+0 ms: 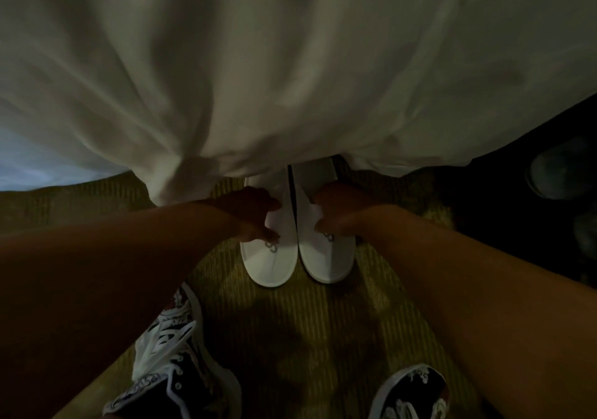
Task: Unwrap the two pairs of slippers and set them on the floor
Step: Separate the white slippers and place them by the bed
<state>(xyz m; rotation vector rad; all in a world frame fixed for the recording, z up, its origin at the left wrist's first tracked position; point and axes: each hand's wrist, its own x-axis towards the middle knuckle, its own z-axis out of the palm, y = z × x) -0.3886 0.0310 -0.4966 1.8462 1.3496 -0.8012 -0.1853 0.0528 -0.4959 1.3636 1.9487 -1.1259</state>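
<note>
Hanging edge: a white bedsheet (290, 63) fills the upper half of the view, and its folded hem drops to the floor just beyond the hands.
Open room: a strip of carpet (307, 328) runs from the sheet's hem towards the person, between the two forearms and the two sneakers.
Right border: a dark mass closes the right side, with a dark rounded thing (559, 173) in it too dim to identify.
Near border: a patterned black-and-white left sneaker (174, 370) and right sneaker (413, 392) stand on the carpet at the bottom.
Materials: the sheet is soft and creased; the carpet is olive with fine ribbed stripes and darker patches; both slippers are smooth white cloth with rounded toes and a small grey emblem on top.
Slippers: the left slipper (269, 263) and right slipper (326, 263) lie flat on the carpet side by side, nearly touching, toes towards the person, far ends tucked under the sheet's hem.
Left hand (255, 212): lies over the left slipper, thumb and curled fingers pinching its upper.
Right hand (336, 208): lies over the right slipper, fingers curled onto its upper, thumb near the emblem.
Hands to each other: close together, apart by the narrow gap between the slippers.
</note>
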